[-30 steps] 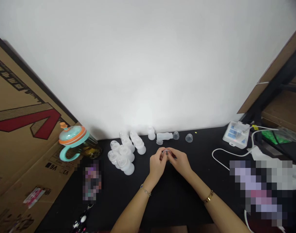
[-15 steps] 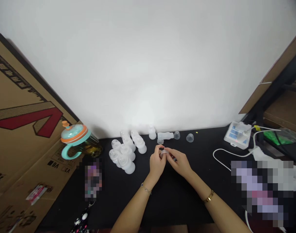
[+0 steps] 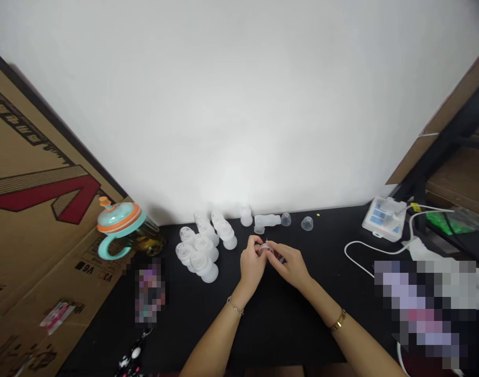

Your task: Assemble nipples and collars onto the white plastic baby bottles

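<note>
The left hand (image 3: pixel 252 264) and right hand (image 3: pixel 290 266) are meeting over the black desk (image 3: pixel 263 324), their fingers (image 3: pixel 259 242) pinching closed from both sides on a small clear cap (image 3: pixel 264 248), which is sitting between the fingertips, equally near both hands. Beyond the cap, a clear bottle (image 3: pixel 266 220) is lying on its side with loose caps to its right, and a cluster of bottles (image 3: pixel 202 246) is standing left of the cap, well apart.

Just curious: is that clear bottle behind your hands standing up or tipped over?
Tipped over: the clear bottle lies on its side on the black table.

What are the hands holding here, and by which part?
Both the left hand and right hand pinch a small clear ring-like part at its rim with their fingertips.
</note>
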Motion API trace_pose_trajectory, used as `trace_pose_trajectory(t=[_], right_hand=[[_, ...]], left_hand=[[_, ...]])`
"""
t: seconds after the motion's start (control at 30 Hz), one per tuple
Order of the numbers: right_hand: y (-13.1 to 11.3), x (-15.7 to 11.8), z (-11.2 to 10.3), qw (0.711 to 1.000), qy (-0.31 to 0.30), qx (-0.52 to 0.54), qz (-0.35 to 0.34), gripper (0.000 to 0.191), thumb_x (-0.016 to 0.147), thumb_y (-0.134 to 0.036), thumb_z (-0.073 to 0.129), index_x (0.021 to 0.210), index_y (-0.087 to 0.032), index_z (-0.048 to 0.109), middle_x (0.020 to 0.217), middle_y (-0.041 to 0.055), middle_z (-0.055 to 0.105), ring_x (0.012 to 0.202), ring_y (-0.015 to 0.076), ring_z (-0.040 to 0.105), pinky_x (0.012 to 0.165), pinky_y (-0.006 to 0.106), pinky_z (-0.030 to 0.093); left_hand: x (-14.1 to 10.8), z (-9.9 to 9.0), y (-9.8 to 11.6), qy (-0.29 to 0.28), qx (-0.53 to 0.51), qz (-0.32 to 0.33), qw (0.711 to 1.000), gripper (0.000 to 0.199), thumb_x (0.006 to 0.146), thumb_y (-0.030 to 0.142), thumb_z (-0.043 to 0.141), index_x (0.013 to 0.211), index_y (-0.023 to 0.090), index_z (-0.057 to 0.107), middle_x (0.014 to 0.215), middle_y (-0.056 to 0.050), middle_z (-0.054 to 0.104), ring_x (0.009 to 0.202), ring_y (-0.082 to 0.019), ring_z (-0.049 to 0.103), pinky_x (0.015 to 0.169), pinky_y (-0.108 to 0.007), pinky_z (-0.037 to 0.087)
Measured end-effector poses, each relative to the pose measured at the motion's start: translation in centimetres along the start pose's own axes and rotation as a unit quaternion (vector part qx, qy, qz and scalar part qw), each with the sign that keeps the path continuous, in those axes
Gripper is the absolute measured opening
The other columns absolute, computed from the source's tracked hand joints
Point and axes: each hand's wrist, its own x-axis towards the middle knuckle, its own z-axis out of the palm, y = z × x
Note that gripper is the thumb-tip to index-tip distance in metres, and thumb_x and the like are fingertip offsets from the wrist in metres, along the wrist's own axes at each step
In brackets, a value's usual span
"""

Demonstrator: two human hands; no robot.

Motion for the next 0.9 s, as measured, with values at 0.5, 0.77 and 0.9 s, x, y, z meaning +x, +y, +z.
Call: trace_pose_trajectory(t=[0.5,0.77,0.9], right_hand=[[0.0,-0.24,0.27,1.0,0.03,-0.01,0.002,0.034,0.102,-0.036,0.048,0.119,-0.02,0.073,0.1,0.01,0.079,0.082,0.0208,0.074,0.077,0.03,0.058],[0.32,0.15,0.3,0.996,0.054,0.013,0.064,0.036,0.101,-0.038,0.049,0.119,-0.02,0.074,0.101,0.0082,0.08,0.077,0.0199,0.075,0.068,0.027,0.058],[0.23,0.4,-0.01,0.995,0.05,0.016,0.085,0.036,0.101,-0.038,0.048,0.12,-0.021,0.073,0.101,0.0074,0.08,0.077,0.0194,0.074,0.068,0.027,0.058]], left_hand=[[-0.26,0.19,-0.21,0.012,0.032,0.031,0.999,0.007,0.091,0.026,0.053,0.096,0.025,0.049,0.064,0.006,0.058,0.057,-0.016,0.057,0.058,-0.024,0.034],[-0.33,0.2,0.44,-0.012,-0.047,0.027,0.998,0.021,0.097,0.04,0.052,0.108,0.023,0.055,0.064,0.005,0.062,0.054,-0.013,0.057,0.055,-0.023,0.041],[-0.24,0.39,0.08,-0.03,-0.072,0.025,0.997,0.025,0.095,0.04,0.055,0.113,0.022,0.054,0.067,0.004,0.065,0.052,-0.012,0.056,0.052,-0.022,0.042]])
